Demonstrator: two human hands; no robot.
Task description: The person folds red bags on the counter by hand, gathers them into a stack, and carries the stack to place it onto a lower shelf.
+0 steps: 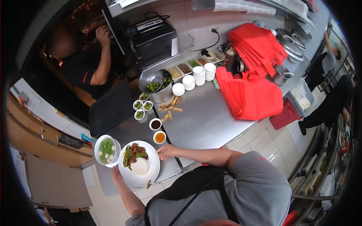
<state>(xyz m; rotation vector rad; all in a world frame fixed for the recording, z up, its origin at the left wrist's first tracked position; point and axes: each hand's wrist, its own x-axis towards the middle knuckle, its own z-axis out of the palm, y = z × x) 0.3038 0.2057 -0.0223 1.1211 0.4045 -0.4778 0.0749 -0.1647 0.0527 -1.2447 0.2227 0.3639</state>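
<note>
I'm minding the plate (153,162) at lower left-centre, over the worktop's (200,128) near edge. My right hand (168,151) is pinching its rim; my left hand (116,175) is meeting the opposite side, its grip too hidden to tell. Keeping both sides level, clear of the soup bowl (96,151), seems wisest.

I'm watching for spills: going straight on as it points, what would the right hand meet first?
The right hand would first meet the plate; it looks right at the rim, though depth leaves contact unclear.
</note>
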